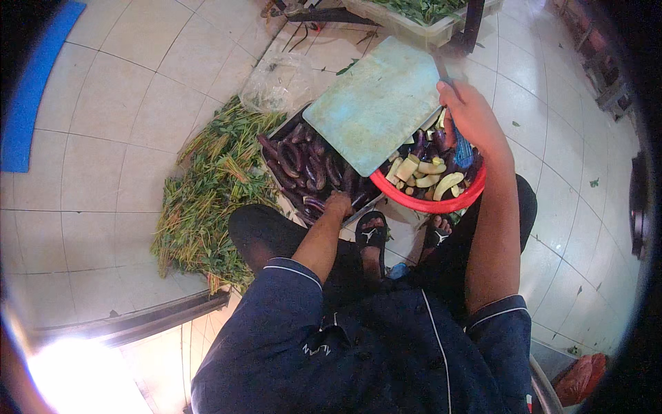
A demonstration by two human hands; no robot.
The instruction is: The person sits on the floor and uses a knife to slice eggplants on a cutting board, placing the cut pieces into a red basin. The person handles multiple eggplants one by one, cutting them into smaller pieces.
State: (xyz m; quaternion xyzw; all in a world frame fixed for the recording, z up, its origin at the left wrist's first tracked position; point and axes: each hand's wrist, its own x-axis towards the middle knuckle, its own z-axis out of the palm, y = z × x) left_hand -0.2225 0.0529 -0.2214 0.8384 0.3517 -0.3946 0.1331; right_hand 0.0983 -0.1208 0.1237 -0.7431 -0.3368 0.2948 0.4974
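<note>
My left hand [339, 203] reaches down into a metal tray [368, 204] of whole dark purple eggplants [310, 165]. Its fingers are hidden, so a grip cannot be made out. My right hand [468, 106] is closed around a knife [442, 67], whose blurred blade points away from me beside the far right part of a pale green cutting board [377, 103]. The board lies slanted over the tray and a red basin [429, 206]. Cut eggplant pieces [421, 173], some showing pale flesh, fill the basin. Below my right hand is a blue ribbed object [464, 150], perhaps the knife's handle.
Leafy green stems [217, 196] are heaped on the tiled floor left of the tray. A clear plastic bag [279, 83] lies behind it. A white crate [424, 31] of greens stands at the far side. My sandalled feet [371, 235] are close to the tray and basin.
</note>
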